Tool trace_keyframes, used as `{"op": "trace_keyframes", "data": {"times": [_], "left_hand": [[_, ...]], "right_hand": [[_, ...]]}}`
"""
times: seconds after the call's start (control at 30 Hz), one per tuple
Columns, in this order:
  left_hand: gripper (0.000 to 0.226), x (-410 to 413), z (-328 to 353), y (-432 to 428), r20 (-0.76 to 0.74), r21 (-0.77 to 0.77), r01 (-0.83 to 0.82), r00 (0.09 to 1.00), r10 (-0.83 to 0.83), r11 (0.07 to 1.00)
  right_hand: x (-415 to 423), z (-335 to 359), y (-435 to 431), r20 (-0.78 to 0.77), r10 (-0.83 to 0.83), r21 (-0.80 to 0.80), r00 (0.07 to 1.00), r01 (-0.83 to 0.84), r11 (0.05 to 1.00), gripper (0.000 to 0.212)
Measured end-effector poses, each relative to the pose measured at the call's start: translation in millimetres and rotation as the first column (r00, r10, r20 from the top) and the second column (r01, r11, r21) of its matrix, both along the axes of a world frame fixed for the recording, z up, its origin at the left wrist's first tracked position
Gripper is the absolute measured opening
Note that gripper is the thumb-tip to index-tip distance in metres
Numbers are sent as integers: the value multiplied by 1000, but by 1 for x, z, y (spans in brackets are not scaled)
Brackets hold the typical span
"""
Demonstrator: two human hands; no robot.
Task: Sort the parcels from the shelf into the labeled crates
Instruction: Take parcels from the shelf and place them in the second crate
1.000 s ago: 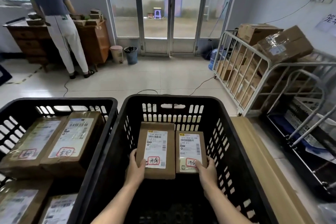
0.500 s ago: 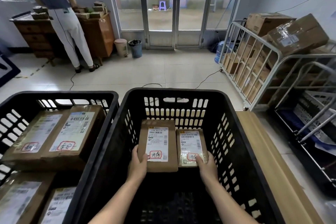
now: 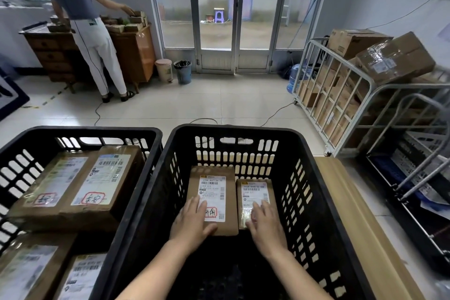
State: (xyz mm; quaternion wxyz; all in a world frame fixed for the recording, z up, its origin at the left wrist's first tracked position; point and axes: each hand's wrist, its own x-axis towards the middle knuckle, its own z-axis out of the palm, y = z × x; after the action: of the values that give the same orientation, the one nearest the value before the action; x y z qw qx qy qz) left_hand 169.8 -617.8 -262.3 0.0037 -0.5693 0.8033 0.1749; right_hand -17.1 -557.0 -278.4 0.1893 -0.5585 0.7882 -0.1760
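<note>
A tan worktop (image 3: 353,214) shows at 3 o'clock beside the middle black crate (image 3: 231,129). A second black crate (image 3: 80,131) stands just beside it at 9 o'clock and holds several labelled cardboard parcels (image 3: 104,178). Beyond them lies a pale tiled floor (image 3: 219,105) that runs to glass doors (image 3: 219,19) at 12 o'clock. At 10 o'clock a person (image 3: 80,19) stands at a wooden dresser (image 3: 56,56). At 2 o'clock a metal cage cart (image 3: 341,75) is full of boxes.

Inside the middle crate two parcels lie flat, touching side by side against the far wall. The left grip (image 3: 192,223) is spread open, with its fingers lying straight on the larger parcel (image 3: 211,190) and its thumb at the near edge. The right grip (image 3: 264,226) is likewise open, with its fingers flat on the label of the smaller parcel (image 3: 254,192).
</note>
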Motion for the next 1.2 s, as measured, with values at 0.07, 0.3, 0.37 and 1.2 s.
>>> {"op": "trace_keyframes", "data": {"times": [0.07,0.3,0.37,1.2], "left_hand": [[75,-1,0,-2,13,18,24,1000,-24,1000],[77,0,-7,-6,52,14,32,998,-33,999],[77,-2,-7,-6,63,23,32,997,-33,999],[61,4,85,63,65,-142,178,983,-170,974]], "right_hand": [[-3,-3,0,-45,40,7,998,-40,999,53],[1,-12,-3,-90,36,9,995,-36,999,53],[0,-13,-2,-84,31,11,996,-31,999,54],[25,93,74,-169,26,-6,985,-27,1000,52]]}}
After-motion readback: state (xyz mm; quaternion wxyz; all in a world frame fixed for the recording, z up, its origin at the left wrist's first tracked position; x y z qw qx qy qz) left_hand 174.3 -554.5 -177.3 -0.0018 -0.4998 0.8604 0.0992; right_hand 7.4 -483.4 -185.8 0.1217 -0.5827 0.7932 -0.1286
